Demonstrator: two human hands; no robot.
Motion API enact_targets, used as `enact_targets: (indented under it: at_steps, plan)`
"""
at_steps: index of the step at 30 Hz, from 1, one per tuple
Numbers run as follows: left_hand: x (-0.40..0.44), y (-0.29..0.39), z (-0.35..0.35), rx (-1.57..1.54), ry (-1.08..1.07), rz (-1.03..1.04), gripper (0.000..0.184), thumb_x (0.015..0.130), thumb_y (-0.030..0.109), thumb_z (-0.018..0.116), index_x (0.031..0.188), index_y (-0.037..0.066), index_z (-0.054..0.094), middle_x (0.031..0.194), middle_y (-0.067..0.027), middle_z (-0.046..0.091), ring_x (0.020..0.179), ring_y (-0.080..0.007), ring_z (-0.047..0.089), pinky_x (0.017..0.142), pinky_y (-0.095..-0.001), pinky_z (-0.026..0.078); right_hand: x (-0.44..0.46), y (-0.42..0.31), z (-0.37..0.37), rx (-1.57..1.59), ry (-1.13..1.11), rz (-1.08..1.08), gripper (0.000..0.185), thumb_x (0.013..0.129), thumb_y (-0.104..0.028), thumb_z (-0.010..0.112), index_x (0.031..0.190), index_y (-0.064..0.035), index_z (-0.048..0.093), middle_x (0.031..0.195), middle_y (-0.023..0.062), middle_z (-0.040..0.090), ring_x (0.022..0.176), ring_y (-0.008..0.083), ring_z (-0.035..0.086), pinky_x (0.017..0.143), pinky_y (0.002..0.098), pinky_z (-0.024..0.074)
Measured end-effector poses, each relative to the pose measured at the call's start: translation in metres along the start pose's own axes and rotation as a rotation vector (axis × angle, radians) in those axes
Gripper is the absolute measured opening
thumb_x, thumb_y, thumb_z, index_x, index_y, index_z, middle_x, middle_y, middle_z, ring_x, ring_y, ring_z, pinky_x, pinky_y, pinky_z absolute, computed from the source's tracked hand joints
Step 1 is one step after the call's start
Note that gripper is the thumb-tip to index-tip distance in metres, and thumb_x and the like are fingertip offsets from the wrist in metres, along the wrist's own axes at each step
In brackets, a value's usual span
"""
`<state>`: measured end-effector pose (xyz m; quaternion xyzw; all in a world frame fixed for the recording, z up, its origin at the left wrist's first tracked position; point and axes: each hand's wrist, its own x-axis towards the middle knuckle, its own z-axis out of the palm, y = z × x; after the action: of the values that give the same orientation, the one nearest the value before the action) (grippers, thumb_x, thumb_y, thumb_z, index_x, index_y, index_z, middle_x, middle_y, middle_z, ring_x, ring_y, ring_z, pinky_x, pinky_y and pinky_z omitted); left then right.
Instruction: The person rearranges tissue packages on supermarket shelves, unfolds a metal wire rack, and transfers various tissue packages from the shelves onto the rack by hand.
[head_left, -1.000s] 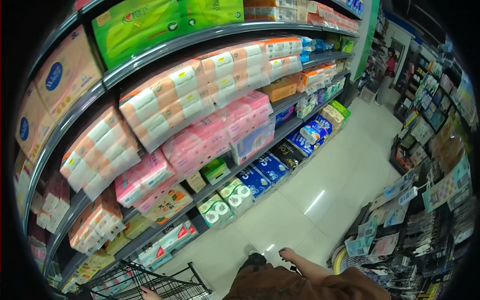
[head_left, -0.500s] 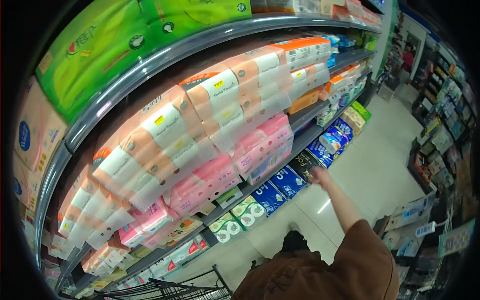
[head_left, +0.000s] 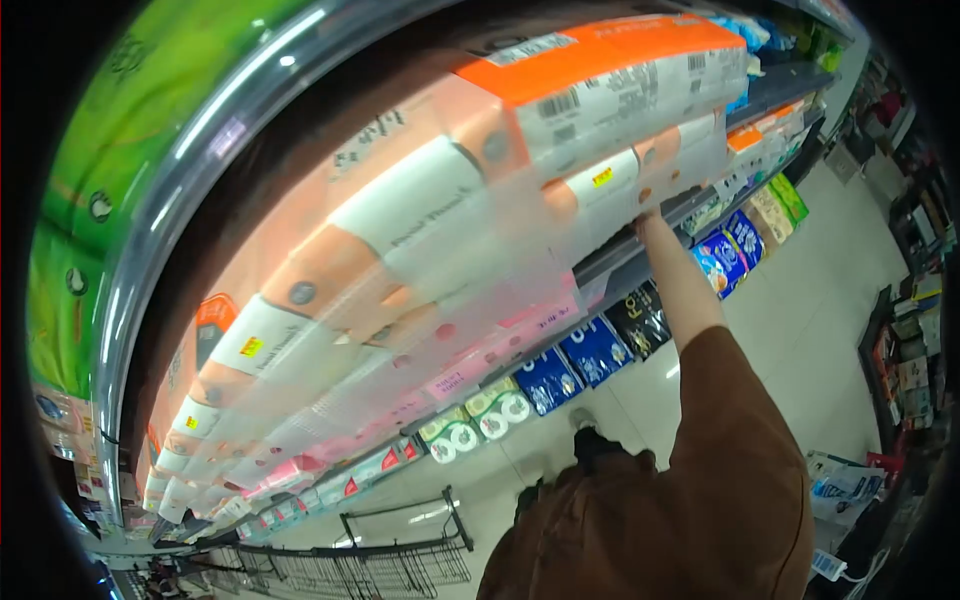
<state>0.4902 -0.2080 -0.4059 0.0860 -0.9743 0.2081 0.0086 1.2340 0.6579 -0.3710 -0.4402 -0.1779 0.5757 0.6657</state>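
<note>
My right hand reaches up to the shelf, at the lower edge of an orange-and-white tissue pack with a yellow label. Its fingers go out of sight by the pack's underside, so I cannot tell whether they grip it. Above this pack lies another pack with a bright orange top and printed barcodes. To the left stretch several peach-and-white facial tissue packs in clear wrap. Pink tissue packs sit below them. My left hand is out of view.
A dark wire shopping cart stands at the bottom left. Along the floor by the shelf lie blue packs, a black pack and green-and-white paper rolls. Another goods rack lines the aisle's right side. Green packs fill the upper shelf.
My right hand has risen from over the floor packs to the tissue shelf. The view has moved closer to the shelf, and more of the cart shows.
</note>
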Motion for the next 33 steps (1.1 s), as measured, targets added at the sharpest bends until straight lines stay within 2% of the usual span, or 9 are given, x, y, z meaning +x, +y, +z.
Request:
enact_targets:
  at_steps: [4,6,8,10,15,21,25,30,33]
  plan:
    - [-0.06,0.05,0.03,0.129,0.238,0.313,0.047,0.088,0.036,0.066,0.115,-0.002,0.064,0.112,-0.0181,0.067,0.097,-0.0361,0.067,0.086,-0.0445,0.054,0.01,-0.001,0.01,0.164,-0.062,-0.145,0.036,0.096,-0.032,0.06,0.121,-0.0065,0.053,0.085,0.0067,0.066,0.074,0.0207,0.065,0.061,0.0348,0.0513]
    - [-0.128,0.101,0.039,-0.423,0.004,0.254,0.046,0.086,0.028,0.069,0.123,0.001,0.063,0.13,-0.0198,0.06,0.124,-0.0298,0.054,0.103,-0.0464,0.044,-0.002,-0.011,0.017,0.194,-0.06,-0.226,0.034,0.096,-0.03,0.059,0.121,-0.0072,0.053,0.084,0.0061,0.065,0.078,0.0207,0.065,0.065,0.0347,0.0517]
    - [-0.204,0.164,0.046,-0.902,-0.242,0.628,0.034,0.085,0.007,0.066,0.118,-0.002,0.063,0.119,-0.0177,0.065,0.111,-0.0265,0.062,0.095,-0.0376,0.049,-0.026,-0.032,0.028,0.105,0.001,-0.306,0.028,0.097,-0.026,0.059,0.117,-0.0073,0.056,0.081,0.0055,0.063,0.084,0.0207,0.064,0.071,0.0344,0.0514]
    - [-0.293,0.235,0.016,-1.248,-0.897,0.739,0.037,0.093,0.005,0.06,0.13,0.0,0.056,0.129,-0.0129,0.061,0.113,-0.0214,0.063,0.093,-0.0328,0.052,-0.047,-0.047,0.029,-0.195,0.144,-0.43,0.017,0.096,-0.022,0.059,0.104,-0.0062,0.06,0.075,0.0042,0.059,0.079,0.0194,0.062,0.069,0.0329,0.0492]
    - [-0.519,0.334,-0.221,-1.124,-1.463,1.521,0.036,0.105,0.024,0.052,0.135,0.004,0.054,0.135,-0.008,0.057,0.117,-0.0205,0.061,0.099,-0.0345,0.05,-0.168,-0.056,-0.021,-0.327,0.129,-0.273,0.03,0.095,-0.02,0.062,0.071,-0.003,0.055,0.061,0.0022,0.05,0.053,0.0131,0.047,0.05,0.03,0.0354]
    - [-0.662,0.422,-0.359,-0.939,-2.201,1.193,0.071,0.094,0.066,0.052,0.141,0.013,0.047,0.139,-0.0089,0.054,0.12,-0.0289,0.057,0.107,-0.0565,0.037,-0.224,-0.042,-0.039,-0.376,0.19,-0.334,0.037,0.097,-0.023,0.062,0.069,0.0,0.055,0.06,0.0041,0.053,0.054,0.0133,0.048,0.052,0.0312,0.038]
    - [-0.704,0.452,-0.36,-0.63,-2.007,1.103,0.065,0.088,0.067,0.061,0.133,0.021,0.058,0.125,-0.0062,0.065,0.117,-0.0313,0.058,0.102,-0.0754,0.025,-0.258,-0.041,-0.056,-0.551,0.193,-0.38,0.037,0.098,-0.025,0.061,0.072,0.0011,0.056,0.062,0.0052,0.057,0.056,0.0122,0.05,0.054,0.0303,0.0402]
    - [-0.705,0.455,-0.334,-0.865,-1.993,1.215,0.052,0.087,0.032,0.075,0.13,0.008,0.056,0.123,-0.009,0.066,0.11,-0.0229,0.065,0.096,-0.0395,0.051,-0.27,-0.007,-0.095,-0.525,0.12,-0.24,0.036,0.1,-0.026,0.061,0.077,0.002,0.058,0.064,0.0057,0.059,0.06,0.0116,0.053,0.058,0.0293,0.0433]
    - [-0.691,0.441,-0.332,-1.011,-1.893,1.292,0.055,0.085,0.018,0.077,0.132,0.004,0.051,0.123,-0.0121,0.065,0.108,-0.0232,0.066,0.091,-0.0347,0.055,-0.274,0.006,-0.156,-0.673,-0.367,-0.015,0.029,0.099,-0.028,0.061,0.088,-0.0005,0.062,0.079,0.0055,0.065,0.071,0.0126,0.059,0.066,0.028,0.0477]
